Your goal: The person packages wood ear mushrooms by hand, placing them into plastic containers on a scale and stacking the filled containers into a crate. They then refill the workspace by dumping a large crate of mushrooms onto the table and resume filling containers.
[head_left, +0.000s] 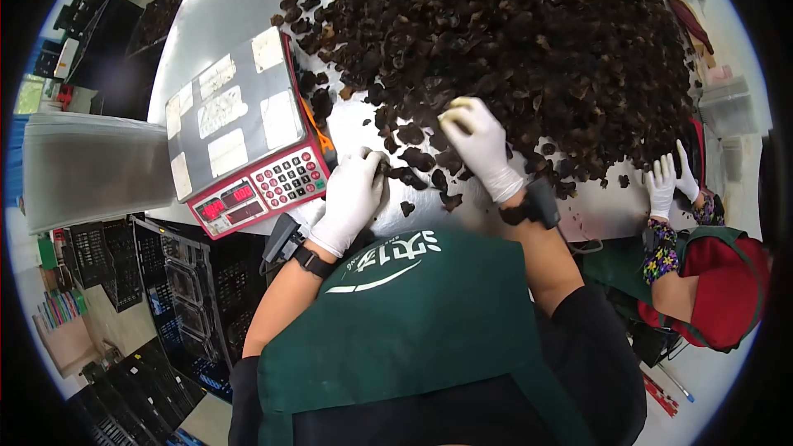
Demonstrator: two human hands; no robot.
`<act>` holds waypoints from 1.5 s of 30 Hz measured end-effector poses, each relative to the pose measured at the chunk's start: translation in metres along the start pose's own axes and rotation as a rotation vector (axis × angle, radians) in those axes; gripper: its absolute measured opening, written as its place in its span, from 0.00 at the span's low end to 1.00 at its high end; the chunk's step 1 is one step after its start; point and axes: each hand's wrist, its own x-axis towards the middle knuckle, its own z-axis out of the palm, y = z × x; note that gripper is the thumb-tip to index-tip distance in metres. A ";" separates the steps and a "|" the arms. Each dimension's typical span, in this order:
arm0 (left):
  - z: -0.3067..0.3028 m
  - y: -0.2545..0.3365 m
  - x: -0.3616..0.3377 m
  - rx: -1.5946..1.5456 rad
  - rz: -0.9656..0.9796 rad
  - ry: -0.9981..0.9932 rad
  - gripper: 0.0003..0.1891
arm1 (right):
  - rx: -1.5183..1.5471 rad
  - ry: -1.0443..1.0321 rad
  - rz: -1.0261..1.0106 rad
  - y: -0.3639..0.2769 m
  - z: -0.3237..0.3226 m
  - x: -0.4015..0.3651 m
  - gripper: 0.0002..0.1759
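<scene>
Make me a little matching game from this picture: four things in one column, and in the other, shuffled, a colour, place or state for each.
Things:
1. Scale
2. Dark pile
3. Wearer's apron
4. Wearer's left hand

Descriptions:
A. Green, with white lettering
B. White-gloved, beside the keypad
C. Showing lit red digits
D. Heaped at the top of the picture

Right pairs: 1-C, 2-D, 3-A, 4-B
</scene>
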 end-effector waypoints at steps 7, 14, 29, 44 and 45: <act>0.002 -0.003 0.007 -0.043 -0.066 -0.063 0.10 | 0.900 -0.029 0.720 0.006 -0.027 0.036 0.13; -0.008 0.004 0.009 -0.102 0.025 -0.087 0.16 | 0.210 -0.121 0.263 -0.005 -0.050 -0.002 0.12; 0.037 0.006 0.030 0.048 0.239 -0.083 0.12 | -0.293 -0.284 -0.306 0.004 0.000 -0.029 0.12; -0.051 0.016 0.018 -1.679 -0.662 -0.053 0.16 | 1.668 -0.137 0.997 -0.039 -0.022 0.020 0.18; -0.059 0.014 0.012 -1.698 -0.676 -0.099 0.17 | 1.704 -0.164 0.992 -0.041 -0.021 0.021 0.18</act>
